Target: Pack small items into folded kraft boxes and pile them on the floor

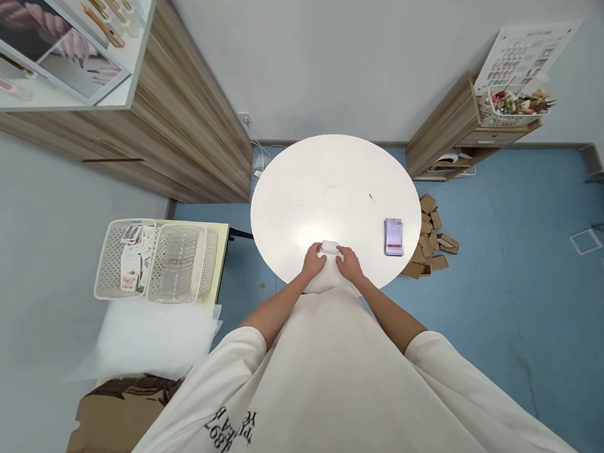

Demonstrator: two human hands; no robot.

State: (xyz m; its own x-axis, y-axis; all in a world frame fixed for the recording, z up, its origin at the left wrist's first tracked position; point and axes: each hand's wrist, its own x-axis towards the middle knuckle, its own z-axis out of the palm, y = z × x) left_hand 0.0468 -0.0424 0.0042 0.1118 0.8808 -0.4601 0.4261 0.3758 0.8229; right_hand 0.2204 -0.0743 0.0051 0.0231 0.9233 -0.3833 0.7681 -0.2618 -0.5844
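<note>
You have a small white roll between your two hands at the near edge of the round white bench, about midway between its left and right sides. Your left hand is partly curled, its fingers closed around the roll's left end; your right hand does the same at the right end. The gap between fingers and thumb looks narrow on each, though how firmly you grip cannot be told.

As far as this view shows, the rolling looks partly done: the far end is bunched into a compact bundle, while a flat stretch of white sheet lies nearer you, between your wrists, and looks yet to be taken up. Whether anything is inside the roll cannot be seen, nor any fastening on it.

To the right on the bench lies a phone, well apart from your right hand. On the left, a stack of translucent sheets lies near two white baskets, apparently unused material. Small cardboard boxes lie on the floor at right, apart from the roll.
</note>
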